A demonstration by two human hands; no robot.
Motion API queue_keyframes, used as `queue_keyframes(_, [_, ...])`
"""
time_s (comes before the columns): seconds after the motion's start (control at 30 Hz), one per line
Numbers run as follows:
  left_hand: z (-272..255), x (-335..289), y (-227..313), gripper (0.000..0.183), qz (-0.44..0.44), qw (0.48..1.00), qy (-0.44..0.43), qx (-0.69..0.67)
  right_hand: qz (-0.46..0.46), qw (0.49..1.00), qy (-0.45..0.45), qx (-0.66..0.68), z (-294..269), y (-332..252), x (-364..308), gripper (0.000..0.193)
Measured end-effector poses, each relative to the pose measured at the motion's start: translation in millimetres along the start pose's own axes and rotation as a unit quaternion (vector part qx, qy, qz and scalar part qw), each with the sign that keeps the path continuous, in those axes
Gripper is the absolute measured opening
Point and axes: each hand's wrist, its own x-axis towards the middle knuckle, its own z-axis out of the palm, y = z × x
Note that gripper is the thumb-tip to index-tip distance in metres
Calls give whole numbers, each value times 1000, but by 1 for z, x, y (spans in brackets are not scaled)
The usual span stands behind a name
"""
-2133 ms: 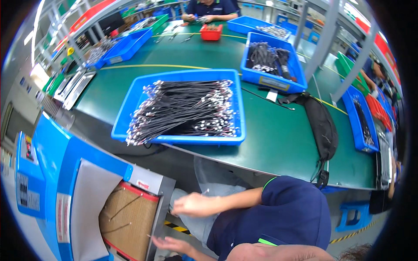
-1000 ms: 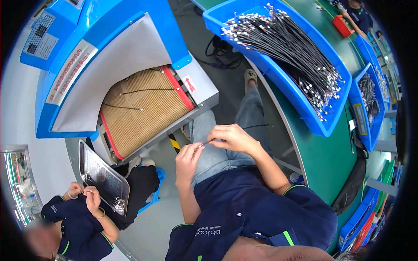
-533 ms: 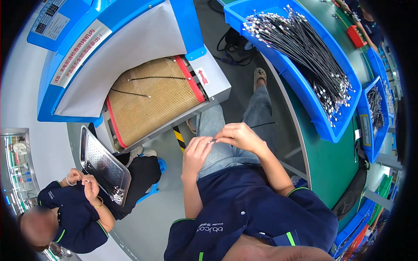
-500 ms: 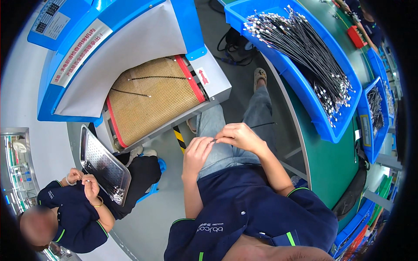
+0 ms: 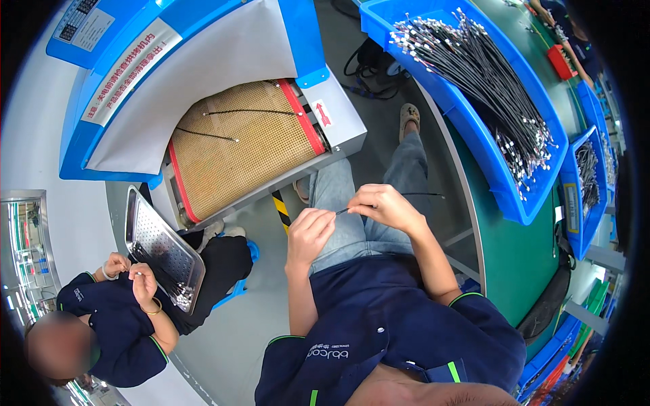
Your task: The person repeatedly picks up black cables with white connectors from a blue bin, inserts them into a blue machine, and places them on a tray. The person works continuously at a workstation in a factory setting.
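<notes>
A thin black cable (image 5: 426, 195) runs through both of my hands above my lap. My left hand (image 5: 309, 233) pinches one end of it, and the fingers hide the tip. Just to the right, my right hand (image 5: 386, 206) grips the same cable between thumb and fingers. A short dark stretch shows across the small gap between the hands. The tail sticks out rightward past my right hand, with a small tip at its end.
Ahead on the left is a blue machine (image 5: 311, 40) with a tan mesh conveyor belt (image 5: 244, 155) bearing several black cables. At right, a blue bin (image 5: 460, 108) full of cables stands on a green table (image 5: 504, 271). A co-worker sits left, holding a perforated metal tray (image 5: 196, 260) on their lap.
My hands have drawn a little apart, the right one shifting rightward, so more of the cable shows between them. The view has shifted slightly.
</notes>
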Motion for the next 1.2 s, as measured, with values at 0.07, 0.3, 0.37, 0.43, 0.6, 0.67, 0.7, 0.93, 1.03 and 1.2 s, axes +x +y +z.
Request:
queue_keyframes(0.07, [0,0,0,15,10,1000,1,4,5,1000,-1,16,1,2,-1,14])
queue_keyframes(0.3, [-10,-3,-13,14,-2,999,5,41,37,999,3,32,-10,1,-7,17])
queue_keyframes(0.37, [-13,-5,-19,14,-23,999,7,36,68,997,13,14,-19,0,-7,20])
queue_keyframes(0.43, [-14,-6,-21,13,-45,999,8,25,73,997,33,-1,-22,0,-7,18])
queue_keyframes(0.6, [-14,-6,-27,12,-85,996,17,-19,90,995,34,-38,-27,-4,-4,13])
queue_keyframes(0.67, [-16,-8,-30,14,-88,996,17,-20,78,995,42,-38,-26,-5,-3,13])
queue_keyframes(0.7, [-16,-8,-30,16,-113,993,26,-27,76,996,39,-37,-26,-5,-2,13])
queue_keyframes(0.93, [18,-45,-50,23,-338,908,89,-229,64,996,40,-37,-17,-6,5,14])
queue_keyframes(1.03, [52,-48,-31,22,-359,823,129,-421,42,997,36,-52,-4,-5,9,13])
queue_keyframes(1.2, [77,-31,1,24,-366,642,219,-637,17,996,30,-77,15,-5,14,14])
